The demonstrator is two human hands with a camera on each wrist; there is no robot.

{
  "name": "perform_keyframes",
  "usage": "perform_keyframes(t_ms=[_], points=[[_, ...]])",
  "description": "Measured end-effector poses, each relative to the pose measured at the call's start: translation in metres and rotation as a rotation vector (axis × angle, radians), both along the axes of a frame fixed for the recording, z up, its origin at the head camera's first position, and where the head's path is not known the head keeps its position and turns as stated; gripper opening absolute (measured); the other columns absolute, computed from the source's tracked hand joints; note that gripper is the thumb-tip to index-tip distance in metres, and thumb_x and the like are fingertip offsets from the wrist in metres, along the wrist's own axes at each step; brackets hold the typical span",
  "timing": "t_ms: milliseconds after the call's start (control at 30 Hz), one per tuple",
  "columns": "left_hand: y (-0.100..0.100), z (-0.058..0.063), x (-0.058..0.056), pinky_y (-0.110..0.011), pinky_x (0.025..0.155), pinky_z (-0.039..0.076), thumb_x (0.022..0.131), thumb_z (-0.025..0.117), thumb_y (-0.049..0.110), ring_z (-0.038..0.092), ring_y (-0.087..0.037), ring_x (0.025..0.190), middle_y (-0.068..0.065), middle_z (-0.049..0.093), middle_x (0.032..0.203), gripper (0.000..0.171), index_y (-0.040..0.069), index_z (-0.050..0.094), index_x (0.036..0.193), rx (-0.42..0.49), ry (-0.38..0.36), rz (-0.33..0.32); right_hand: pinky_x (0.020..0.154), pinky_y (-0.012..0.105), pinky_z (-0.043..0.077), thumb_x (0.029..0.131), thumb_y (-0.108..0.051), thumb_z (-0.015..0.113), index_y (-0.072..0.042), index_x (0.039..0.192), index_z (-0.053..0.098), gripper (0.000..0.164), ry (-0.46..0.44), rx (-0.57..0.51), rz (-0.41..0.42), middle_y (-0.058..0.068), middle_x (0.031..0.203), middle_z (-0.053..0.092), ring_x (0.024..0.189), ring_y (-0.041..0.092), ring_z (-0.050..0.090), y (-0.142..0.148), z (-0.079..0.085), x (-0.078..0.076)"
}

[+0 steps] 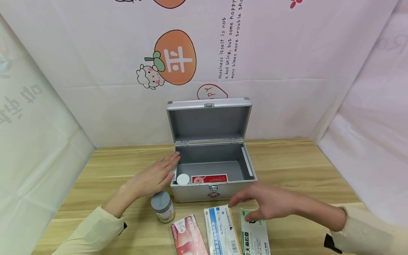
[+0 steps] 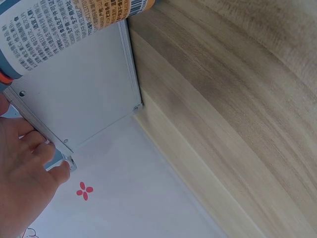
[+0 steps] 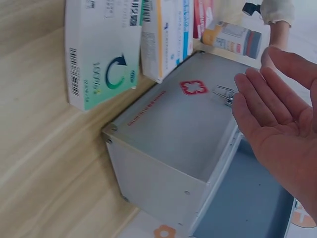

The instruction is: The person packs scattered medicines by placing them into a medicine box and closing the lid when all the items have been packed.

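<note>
A silver metal case (image 1: 191, 193) with a red cross emblem stands with its lid raised. Inside it, at the front left, are a white round cap (image 1: 183, 179) and a red-and-white box (image 1: 210, 179). My left hand (image 1: 153, 179) rests on the case's left rim, fingers mostly straight. Just below that hand stands a grey-lidded jar (image 1: 163, 207). My right hand (image 1: 271, 202), slightly blurred, hovers by the case's front right corner, above a green-and-white box (image 1: 255, 233). In the right wrist view its palm (image 3: 282, 124) faces the camera and holds nothing.
Left of the green box lie a blue-and-white box (image 1: 221, 230) and a pink-red box (image 1: 188, 235) on the wooden table (image 1: 287, 163). The open lid (image 1: 208, 122) stands up at the back, before a white printed cloth (image 1: 271, 106).
</note>
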State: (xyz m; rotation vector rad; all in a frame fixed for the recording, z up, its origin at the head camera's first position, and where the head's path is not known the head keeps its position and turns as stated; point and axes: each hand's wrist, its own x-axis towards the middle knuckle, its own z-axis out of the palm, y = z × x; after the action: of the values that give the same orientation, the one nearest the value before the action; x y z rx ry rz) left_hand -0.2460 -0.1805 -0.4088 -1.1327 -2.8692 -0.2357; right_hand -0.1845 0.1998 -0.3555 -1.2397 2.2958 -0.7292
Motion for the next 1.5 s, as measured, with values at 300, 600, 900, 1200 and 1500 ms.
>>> perform_keyframes(t_ms=[300, 600, 900, 1200, 1500], points=[[0.0, -0.001, 0.0, -0.053, 0.122, 0.028, 0.106, 0.043, 0.028, 0.023, -0.033, 0.153, -0.017, 0.023, 0.165, 0.059, -0.002, 0.029, 0.155, 0.013, 0.017, -0.01, 0.094, 0.029, 0.057, 0.081, -0.01, 0.081, -0.023, 0.124, 0.068, 0.047, -0.021, 0.053, 0.03, -0.015, 0.123, 0.067, 0.113, 0.003, 0.063, 0.005, -0.015, 0.004], [-0.001, -0.001, 0.0, -0.052, 0.123, 0.027, 0.106, 0.041, 0.029, 0.021, -0.031, 0.154, -0.015, 0.02, 0.166, 0.059, -0.001, 0.027, 0.156, 0.003, -0.001, -0.001, 0.09, 0.027, 0.057, 0.077, -0.008, 0.083, -0.021, 0.121, 0.07, 0.047, 0.01, 0.074, 0.065, -0.015, 0.119, 0.069, 0.107, 0.003, 0.064, 0.008, -0.034, 0.002], [-0.001, -0.001, 0.001, -0.051, 0.123, 0.026, 0.106, 0.041, 0.029, 0.02, -0.03, 0.154, -0.015, 0.019, 0.166, 0.06, -0.001, 0.027, 0.156, 0.001, -0.006, 0.002, 0.093, 0.027, 0.055, 0.074, -0.006, 0.085, -0.026, 0.116, 0.071, 0.048, 0.011, 0.136, 0.045, -0.018, 0.118, 0.068, 0.11, 0.001, 0.062, 0.008, -0.051, 0.004], [-0.001, -0.002, 0.0, -0.054, 0.121, 0.029, 0.106, 0.043, 0.028, 0.022, -0.033, 0.153, -0.017, 0.021, 0.166, 0.06, -0.002, 0.028, 0.155, 0.013, 0.011, -0.006, 0.093, 0.026, 0.055, 0.071, 0.0, 0.084, -0.023, 0.114, 0.072, 0.05, 0.12, 0.14, 0.152, -0.014, 0.117, 0.07, 0.109, 0.0, 0.062, 0.005, -0.065, 0.006], [-0.001, 0.0, 0.001, -0.051, 0.123, 0.026, 0.107, 0.04, 0.031, 0.02, -0.031, 0.154, -0.015, 0.019, 0.166, 0.06, 0.001, 0.025, 0.157, 0.002, 0.0, 0.002, 0.096, 0.03, 0.053, 0.069, -0.006, 0.088, -0.027, 0.115, 0.072, 0.053, 0.105, 0.252, 0.132, -0.017, 0.12, 0.068, 0.11, 0.001, 0.06, 0.003, -0.072, 0.005]])
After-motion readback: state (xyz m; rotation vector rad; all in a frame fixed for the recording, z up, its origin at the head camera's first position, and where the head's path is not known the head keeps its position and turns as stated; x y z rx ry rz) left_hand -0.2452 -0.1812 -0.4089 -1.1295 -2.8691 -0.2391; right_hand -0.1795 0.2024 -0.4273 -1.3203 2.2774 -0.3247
